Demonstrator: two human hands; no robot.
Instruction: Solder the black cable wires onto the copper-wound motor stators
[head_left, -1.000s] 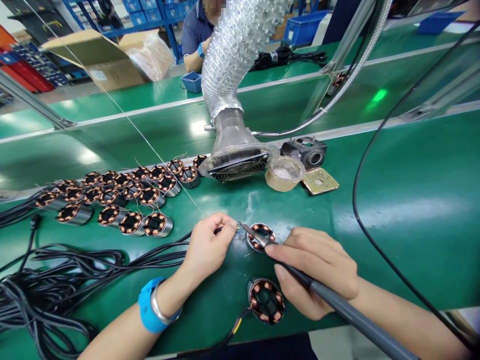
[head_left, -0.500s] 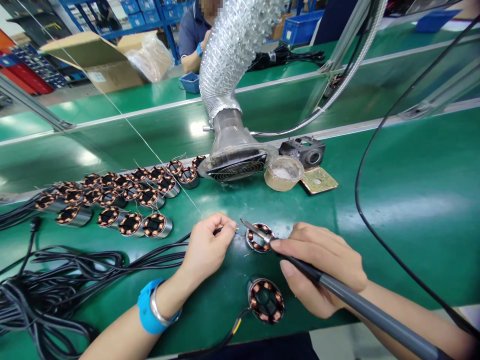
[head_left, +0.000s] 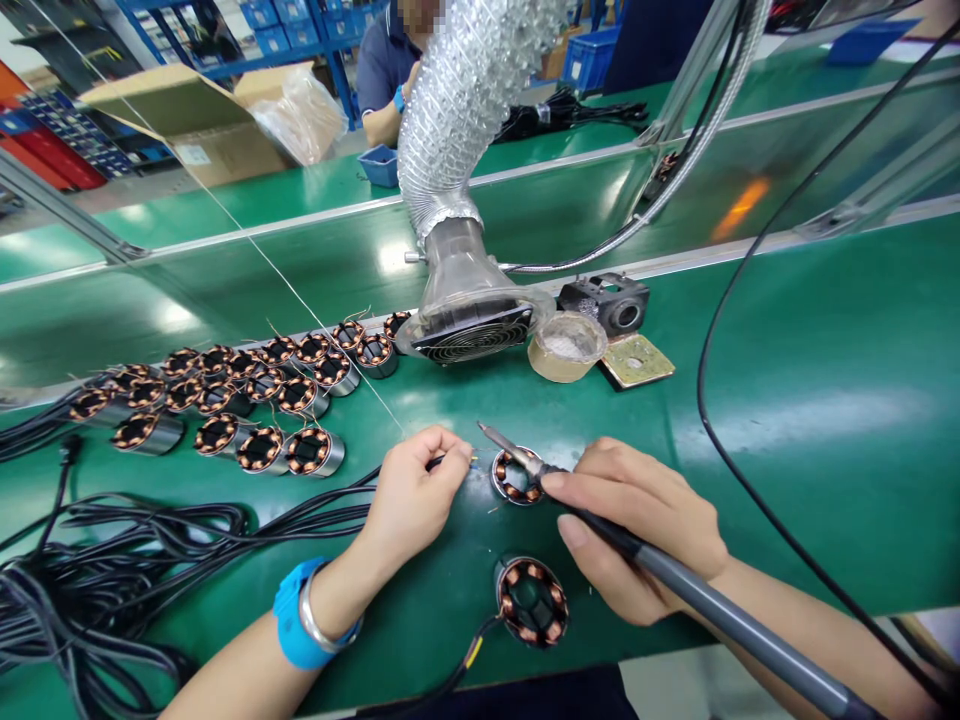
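The left hand (head_left: 412, 495) pinches a black cable (head_left: 436, 462) with fine coloured wire ends (head_left: 474, 460); the right hand (head_left: 645, 530) grips a grey-black, pen-shaped soldering iron (head_left: 697, 595). A round, copper-wound metal stator (head_left: 514, 491) lies between the hands, right of the wire ends.

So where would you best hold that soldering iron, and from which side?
Probably by its slim handle, from the person's right, where the right hand holds it: the handle slants back that way, while the bare metal tip points forward and left.
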